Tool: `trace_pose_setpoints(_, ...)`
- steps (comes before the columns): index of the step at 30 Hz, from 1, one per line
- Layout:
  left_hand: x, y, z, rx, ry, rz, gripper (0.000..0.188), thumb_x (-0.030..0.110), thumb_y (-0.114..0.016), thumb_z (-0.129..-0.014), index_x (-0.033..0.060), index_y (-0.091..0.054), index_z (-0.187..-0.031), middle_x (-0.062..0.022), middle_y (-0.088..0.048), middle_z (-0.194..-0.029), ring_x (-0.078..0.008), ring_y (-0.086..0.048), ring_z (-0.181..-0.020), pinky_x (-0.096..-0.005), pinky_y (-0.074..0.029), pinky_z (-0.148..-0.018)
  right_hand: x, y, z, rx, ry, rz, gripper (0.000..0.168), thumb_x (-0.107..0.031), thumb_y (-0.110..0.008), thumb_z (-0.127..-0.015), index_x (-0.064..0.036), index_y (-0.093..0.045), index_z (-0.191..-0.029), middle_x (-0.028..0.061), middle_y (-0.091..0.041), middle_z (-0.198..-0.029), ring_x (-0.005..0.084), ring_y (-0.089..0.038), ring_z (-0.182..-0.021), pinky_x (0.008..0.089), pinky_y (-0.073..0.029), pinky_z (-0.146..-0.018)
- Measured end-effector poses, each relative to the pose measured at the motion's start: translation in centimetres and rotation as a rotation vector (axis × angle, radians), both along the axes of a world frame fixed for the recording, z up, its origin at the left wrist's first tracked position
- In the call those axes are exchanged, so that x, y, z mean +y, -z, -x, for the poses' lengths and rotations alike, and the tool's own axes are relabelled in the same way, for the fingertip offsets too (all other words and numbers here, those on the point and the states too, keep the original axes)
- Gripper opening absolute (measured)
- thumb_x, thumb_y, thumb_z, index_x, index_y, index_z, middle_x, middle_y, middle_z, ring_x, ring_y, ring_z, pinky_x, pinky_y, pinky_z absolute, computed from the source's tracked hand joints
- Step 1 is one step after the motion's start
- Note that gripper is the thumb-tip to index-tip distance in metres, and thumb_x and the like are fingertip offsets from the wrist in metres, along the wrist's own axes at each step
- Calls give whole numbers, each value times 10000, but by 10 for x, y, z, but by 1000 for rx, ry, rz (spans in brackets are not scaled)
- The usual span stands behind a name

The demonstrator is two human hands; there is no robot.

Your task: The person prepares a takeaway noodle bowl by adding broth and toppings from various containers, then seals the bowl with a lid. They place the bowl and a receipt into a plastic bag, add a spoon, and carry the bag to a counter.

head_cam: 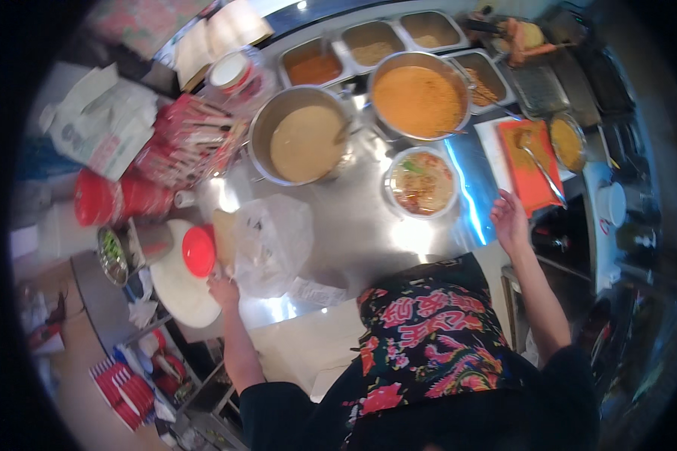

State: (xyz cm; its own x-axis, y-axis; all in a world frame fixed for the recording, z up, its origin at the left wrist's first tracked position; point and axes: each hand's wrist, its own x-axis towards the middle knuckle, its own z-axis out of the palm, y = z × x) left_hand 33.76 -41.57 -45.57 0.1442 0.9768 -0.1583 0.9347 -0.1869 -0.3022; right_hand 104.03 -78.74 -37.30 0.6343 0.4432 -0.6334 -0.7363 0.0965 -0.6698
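My left hand [224, 288] is at the lower rim of a red plastic container or lid [198, 251], above a white oval board [187, 293]; whether its fingers grip the red piece is unclear. Right of it a bag of translucent plastic [271, 245] lies on the steel counter [350, 225], with a printed slip [317, 292] at its lower edge. My right hand [509, 221] hovers near the counter's right edge with bent fingers apart, holding nothing, just below an orange tray or sheet [533, 169] that bears a metal spoon [544, 169]. Between my hands stands a round container of soup [421, 183] with noodles and greens.
Two large steel pots, one of pale broth [307, 141], one of orange soup [420, 101], stand behind. Steel food pans [313, 63] line the back. Wrapped chopsticks [192, 141], stacked red bowls [118, 197] and a bowl of chopped greens [111, 256] are at left.
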Motion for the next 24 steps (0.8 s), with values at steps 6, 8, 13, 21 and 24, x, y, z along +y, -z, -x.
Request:
trace_pose_setpoints(6, 16, -15, -26, -18, 65, -63, 584, 152, -624, -814, 160, -524, -1389, -150, -400, -1455, -358, -361, -1343, -511, -360, -1033, 12, 8, 32, 55, -23, -7, 287, -332, -548, -994, -83, -603, -1124, -1, -587, -786, 115, -539, -693, 258, -447, -653)
trace_pose_setpoints(8, 17, -9, -12, -15, 69, -38, 591, 131, -606, -816, 149, -508, -1398, -135, -364, -1498, -343, -324, -1381, -512, -345, -1046, 22, 8, 40, 53, -63, 0, 283, -324, -550, -994, -76, -599, -1122, 6, -581, -780, 119, -539, -698, 260, -448, -661)
trace_pose_setpoints(13, 19, -5, -3, -64, -27, 57, 645, 107, -592, -812, 145, -445, -1440, -112, -280, -1567, -314, -259, -1435, -535, -318, -1061, 37, 5, 52, 66, -58, 1, 292, -301, -551, -997, -46, -568, -1138, 16, -579, -791, 123, -542, -704, 263, -454, -642)
trace_pose_setpoints(21, 30, -4, 5, 22, 34, 73, 643, 129, -561, -840, 217, -430, -1463, -120, -298, -1550, -328, -244, -1438, -576, -316, -1061, 40, 1, 66, 60, -106, 17, 286, -290, -539, -997, -29, -589, -1102, 31, -588, -760, 139, -554, -668, 276, -464, -626)
trace_pose_setpoints(24, 43, 2, 25, -2, 68, 25, 585, 166, -559, -865, 213, -461, -1439, -143, -413, -1465, -317, -363, -1370, -580, -344, -1035, 35, -4, 66, 58, -117, -8, 283, -289, -545, -995, -28, -589, -1094, 34, -594, -761, 138, -557, -671, 270, -464, -623)
